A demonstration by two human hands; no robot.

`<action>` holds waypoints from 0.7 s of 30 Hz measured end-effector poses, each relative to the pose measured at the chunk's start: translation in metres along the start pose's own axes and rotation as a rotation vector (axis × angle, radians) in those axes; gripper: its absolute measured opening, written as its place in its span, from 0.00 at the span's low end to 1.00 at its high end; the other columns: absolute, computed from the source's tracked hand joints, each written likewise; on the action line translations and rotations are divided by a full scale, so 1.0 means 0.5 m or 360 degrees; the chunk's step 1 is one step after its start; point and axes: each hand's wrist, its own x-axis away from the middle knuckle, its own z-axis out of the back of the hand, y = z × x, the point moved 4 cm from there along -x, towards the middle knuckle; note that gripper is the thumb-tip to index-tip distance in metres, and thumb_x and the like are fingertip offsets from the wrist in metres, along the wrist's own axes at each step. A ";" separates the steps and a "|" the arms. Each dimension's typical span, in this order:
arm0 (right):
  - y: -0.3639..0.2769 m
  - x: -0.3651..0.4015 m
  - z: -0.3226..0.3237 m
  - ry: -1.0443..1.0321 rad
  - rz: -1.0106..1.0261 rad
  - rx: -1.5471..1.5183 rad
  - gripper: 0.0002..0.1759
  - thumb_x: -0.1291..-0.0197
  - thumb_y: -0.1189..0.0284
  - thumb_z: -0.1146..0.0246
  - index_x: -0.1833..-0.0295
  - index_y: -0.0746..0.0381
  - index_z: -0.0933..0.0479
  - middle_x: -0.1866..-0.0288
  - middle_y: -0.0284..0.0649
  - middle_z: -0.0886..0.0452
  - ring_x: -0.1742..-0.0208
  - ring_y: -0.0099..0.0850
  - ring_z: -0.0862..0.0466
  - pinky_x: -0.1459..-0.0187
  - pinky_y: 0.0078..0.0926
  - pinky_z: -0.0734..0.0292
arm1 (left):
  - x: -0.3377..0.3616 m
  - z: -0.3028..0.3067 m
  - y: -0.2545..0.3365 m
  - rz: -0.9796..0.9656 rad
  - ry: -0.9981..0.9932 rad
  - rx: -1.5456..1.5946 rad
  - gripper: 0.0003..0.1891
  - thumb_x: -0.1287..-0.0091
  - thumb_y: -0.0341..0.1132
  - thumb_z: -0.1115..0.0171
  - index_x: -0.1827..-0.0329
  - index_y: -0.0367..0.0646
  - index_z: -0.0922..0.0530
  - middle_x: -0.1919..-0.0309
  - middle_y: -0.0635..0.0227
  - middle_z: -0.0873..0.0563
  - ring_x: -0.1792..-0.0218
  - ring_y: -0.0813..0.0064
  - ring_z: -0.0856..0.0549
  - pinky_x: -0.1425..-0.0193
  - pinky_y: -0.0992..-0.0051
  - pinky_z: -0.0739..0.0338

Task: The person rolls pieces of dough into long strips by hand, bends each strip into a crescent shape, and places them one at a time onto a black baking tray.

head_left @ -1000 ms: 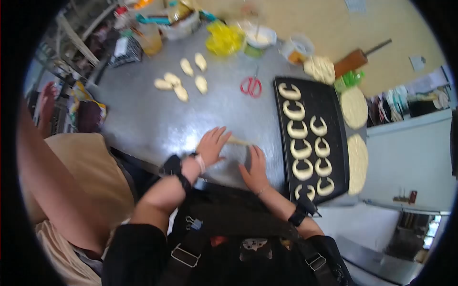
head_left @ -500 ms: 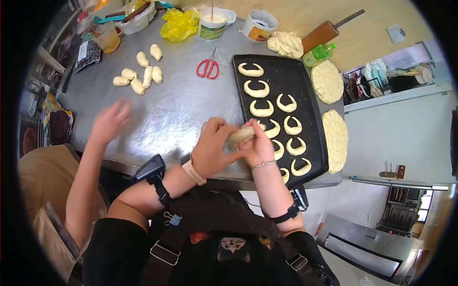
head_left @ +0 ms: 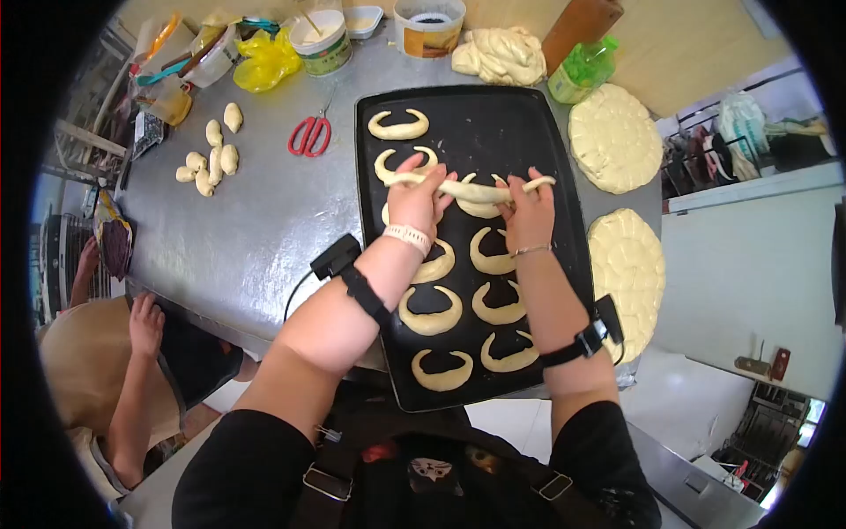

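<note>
A long strip of dough (head_left: 480, 191), thick in the middle and tapered at its ends, is stretched out level above the black baking tray (head_left: 493, 119). My left hand (head_left: 418, 199) has its fingers closed around the strip's left part. Near the other end, my right hand (head_left: 530, 213) pinches it between thumb and fingers. Below and around my hands, several crescent-shaped dough pieces (head_left: 432, 319) lie in two columns on the tray, their tips pointing away from me. Some crescents are partly covered by my hands and the strip.
Red-handled scissors (head_left: 310, 137) and several small dough rolls (head_left: 214, 166) lie on the metal table (head_left: 273, 225). Two flat dough rounds (head_left: 615, 141) and a green bottle (head_left: 583, 69) line the tray's right side. A co-worker's hand (head_left: 146, 324) is at the left table edge.
Both my hands have moved from the table's front edge to over the tray, and the rolled-up dough now hangs stretched between them. The co-worker's hand has drawn back toward the table edge.
</note>
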 end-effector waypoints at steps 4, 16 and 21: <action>-0.003 -0.138 0.027 -0.0225 0.0079 0.0600 0.20 0.38 0.75 0.36 0.41 0.64 0.31 0.55 0.44 0.19 0.61 0.33 0.14 0.63 0.27 0.15 | -0.090 -0.003 -0.021 -0.0122 0.0006 -0.0768 0.12 0.36 0.29 0.33 0.53 0.42 0.26 0.63 0.67 0.15 0.62 0.69 0.11 0.68 0.76 0.17; 0.005 -0.348 -0.085 -0.1485 0.0992 0.2668 0.20 0.38 0.65 0.35 0.45 0.61 0.30 0.55 0.53 0.19 0.54 0.50 0.17 0.52 0.43 0.21 | -0.293 -0.104 -0.024 -0.0008 -0.0490 -0.3162 0.24 0.41 0.37 0.32 0.47 0.31 0.26 0.64 0.51 0.12 0.76 0.69 0.11 0.69 0.72 0.16; 0.008 -0.341 -0.083 -0.1616 0.1114 0.2729 0.18 0.34 0.62 0.39 0.44 0.59 0.31 0.54 0.51 0.22 0.55 0.51 0.17 0.54 0.44 0.21 | -0.279 -0.108 -0.010 -0.0545 -0.0487 -0.3377 0.26 0.41 0.43 0.30 0.48 0.32 0.27 0.61 0.50 0.14 0.64 0.57 0.12 0.59 0.66 0.17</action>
